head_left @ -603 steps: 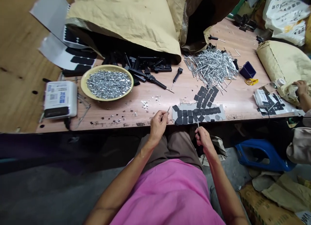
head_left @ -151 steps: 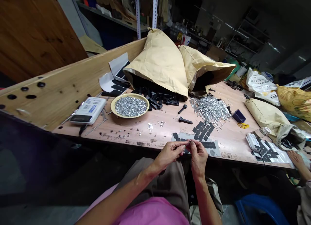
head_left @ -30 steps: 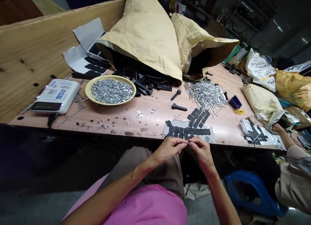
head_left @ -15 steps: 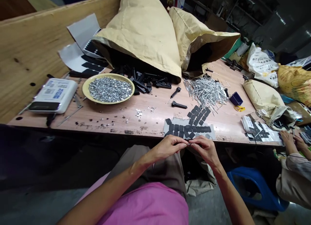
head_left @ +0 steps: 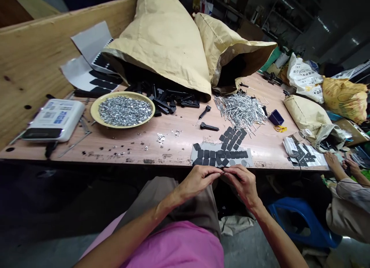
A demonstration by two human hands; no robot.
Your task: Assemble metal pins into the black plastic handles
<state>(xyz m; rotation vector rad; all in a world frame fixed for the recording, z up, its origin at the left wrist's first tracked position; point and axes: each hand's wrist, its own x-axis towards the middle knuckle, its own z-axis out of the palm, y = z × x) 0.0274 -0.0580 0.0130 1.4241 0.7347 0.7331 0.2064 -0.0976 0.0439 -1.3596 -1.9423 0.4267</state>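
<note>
My left hand (head_left: 199, 179) and my right hand (head_left: 243, 181) meet fingertip to fingertip just below the table's front edge, above my lap. Both pinch a thin small part between them; it looks like a metal pin, but it is too small to name for sure. Right behind the hands lies a grey backing sheet (head_left: 221, 158) covered with black pads. A heap of metal pins (head_left: 239, 110) lies farther back on the table. A yellow dish (head_left: 123, 110) full of small washers stands at the left. A black handle piece (head_left: 208, 126) lies mid-table.
Two tan paper sacks (head_left: 170, 44) spill black plastic parts (head_left: 170, 100) at the back. A white device (head_left: 54, 119) sits far left. Another person's hands (head_left: 339, 166) work at the right edge beside a sheet of pads (head_left: 300, 154). A blue stool (head_left: 303, 221) stands lower right.
My hands stay joined at the fingertips on the small part, with only slight finger movement. The view has shifted a little. The other person's hands at the right have moved.
</note>
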